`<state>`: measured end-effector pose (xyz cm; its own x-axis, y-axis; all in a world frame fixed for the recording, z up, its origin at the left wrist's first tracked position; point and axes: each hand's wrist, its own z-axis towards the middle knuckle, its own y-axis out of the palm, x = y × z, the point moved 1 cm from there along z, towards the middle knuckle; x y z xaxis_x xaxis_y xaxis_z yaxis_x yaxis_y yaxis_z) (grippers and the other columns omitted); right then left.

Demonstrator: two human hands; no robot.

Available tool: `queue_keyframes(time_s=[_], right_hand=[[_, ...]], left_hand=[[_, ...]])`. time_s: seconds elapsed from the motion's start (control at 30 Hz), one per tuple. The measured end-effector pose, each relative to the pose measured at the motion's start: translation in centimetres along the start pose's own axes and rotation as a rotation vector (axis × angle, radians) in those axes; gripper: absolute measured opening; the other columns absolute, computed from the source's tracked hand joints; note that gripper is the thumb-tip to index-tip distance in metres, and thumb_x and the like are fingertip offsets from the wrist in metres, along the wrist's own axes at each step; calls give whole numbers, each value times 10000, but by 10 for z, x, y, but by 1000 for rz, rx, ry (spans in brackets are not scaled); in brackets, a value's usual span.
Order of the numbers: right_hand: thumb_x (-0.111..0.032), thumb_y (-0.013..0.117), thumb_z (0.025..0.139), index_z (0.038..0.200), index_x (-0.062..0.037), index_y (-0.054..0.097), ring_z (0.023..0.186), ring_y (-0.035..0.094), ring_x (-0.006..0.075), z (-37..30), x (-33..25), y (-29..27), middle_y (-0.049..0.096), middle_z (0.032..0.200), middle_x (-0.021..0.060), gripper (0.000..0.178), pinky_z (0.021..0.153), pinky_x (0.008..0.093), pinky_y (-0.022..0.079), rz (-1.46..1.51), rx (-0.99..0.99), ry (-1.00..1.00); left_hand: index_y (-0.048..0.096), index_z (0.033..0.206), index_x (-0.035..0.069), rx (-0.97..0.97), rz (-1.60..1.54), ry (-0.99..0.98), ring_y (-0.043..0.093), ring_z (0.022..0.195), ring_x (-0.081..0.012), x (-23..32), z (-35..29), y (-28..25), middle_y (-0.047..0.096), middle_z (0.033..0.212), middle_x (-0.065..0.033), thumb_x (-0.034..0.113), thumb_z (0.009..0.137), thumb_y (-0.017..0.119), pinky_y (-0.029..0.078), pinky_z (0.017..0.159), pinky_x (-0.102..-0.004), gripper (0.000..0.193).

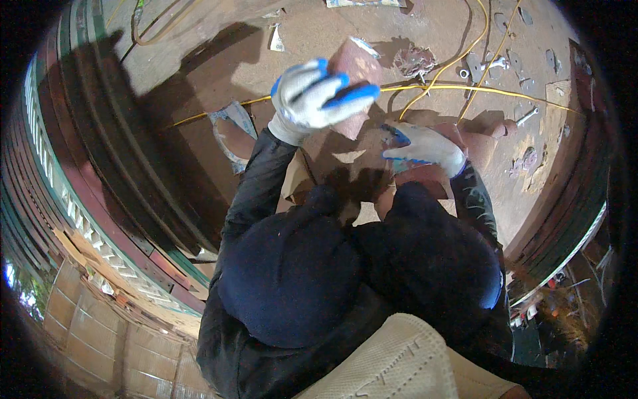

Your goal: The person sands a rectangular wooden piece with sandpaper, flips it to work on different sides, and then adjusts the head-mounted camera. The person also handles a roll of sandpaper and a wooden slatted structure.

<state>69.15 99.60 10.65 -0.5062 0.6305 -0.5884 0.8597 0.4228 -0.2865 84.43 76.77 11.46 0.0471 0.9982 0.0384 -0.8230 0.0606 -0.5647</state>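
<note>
White work gloves with blue fingertips cover both my hands. My left hand [319,94] is raised a little left of the middle, closed on a reddish-brown piece of sandpaper [357,65] with ragged edges and a pale printed strip at its top. To the right, my right hand [425,151] is low before my knees, its fingers apart and pointing left. Beside and beneath it lie more reddish-brown sheets [478,147]; whether the hand touches them I cannot tell. A torn scrap [232,136] with a printed, whitish edge lies left of my left forearm.
Yellow cord [488,88] crosses the dusty floor beyond my hands. A crumpled reddish lump [415,61] lies ahead. Wrenches [527,117], and several small metal parts are scattered at the right. Long dark beams [126,139] curve along the left side.
</note>
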Motion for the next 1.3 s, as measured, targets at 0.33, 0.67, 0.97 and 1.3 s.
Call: queue_keyframes(time_s=[0.33, 0.67, 0.97, 1.3], right_hand=[[-368, 652, 759, 1296, -113, 450, 1222, 415, 329, -29, 12, 38, 441, 1317, 166, 628, 1014, 423, 325, -350, 91, -288], [-415, 611, 800, 1332, -108, 396, 1296, 332, 323, -40, -7, 34, 367, 1379, 178, 651, 1044, 439, 288, -413, -18, -293], [-325, 641, 800, 1185, -38, 487, 1057, 534, 311, -47, -9, 26, 536, 1168, 173, 504, 914, 374, 425, 408, 125, 37], [-232, 603, 801, 1171, -78, 508, 1046, 546, 316, -53, 59, 112, 543, 1162, 129, 412, 868, 396, 461, -763, 919, -338]], left_hand=[[420, 1327, 212, -1116, -88, -290, 490, 1037, -274, -4, -66, 23, 501, 1107, -107, 206, 763, 549, 418, 848, -439, 579], [501, 1213, 139, -607, -575, -224, 413, 1211, -287, 119, -81, 20, 492, 1238, -97, 237, 819, 474, 297, 1018, -514, 407], [535, 1110, 94, -564, -730, -23, 486, 1111, -258, 132, -94, 75, 532, 1119, -103, 168, 816, 476, 371, 977, -403, 309], [527, 1134, 44, -645, -570, 331, 530, 1042, -241, 129, -70, 79, 569, 1074, -95, 194, 810, 470, 440, 857, -350, 362]])
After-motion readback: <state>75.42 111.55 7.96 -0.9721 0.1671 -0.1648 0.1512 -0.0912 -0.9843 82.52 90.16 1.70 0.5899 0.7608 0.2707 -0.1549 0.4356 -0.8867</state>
